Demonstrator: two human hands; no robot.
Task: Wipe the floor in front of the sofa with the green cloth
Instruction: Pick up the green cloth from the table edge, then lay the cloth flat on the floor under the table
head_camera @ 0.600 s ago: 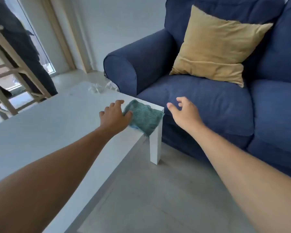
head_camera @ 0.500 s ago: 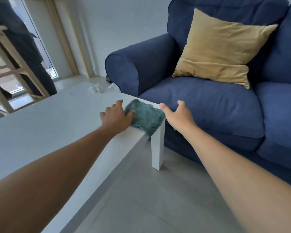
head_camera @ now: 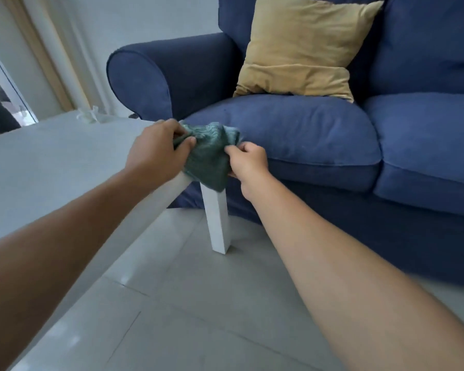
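Observation:
The green cloth (head_camera: 208,156) is bunched at the near corner of the white table (head_camera: 51,167), partly hanging over the table leg (head_camera: 217,220). My left hand (head_camera: 156,151) pinches the cloth's left side, thumb on top. My right hand (head_camera: 248,160) grips its right edge with closed fingers. The grey tiled floor (head_camera: 198,303) lies below, between the table and the blue sofa (head_camera: 306,140).
A mustard cushion (head_camera: 300,46) leans on the sofa back. The sofa's rolled arm (head_camera: 142,79) stands behind the table corner. A small crumpled white thing (head_camera: 87,115) lies at the table's far edge. A window frame and curtain are at the far left.
My right hand has moved left and closed on the cloth's right edge. My left hand now pinches the cloth, which is bunched up and lifted off the corner. The view has dipped closer.

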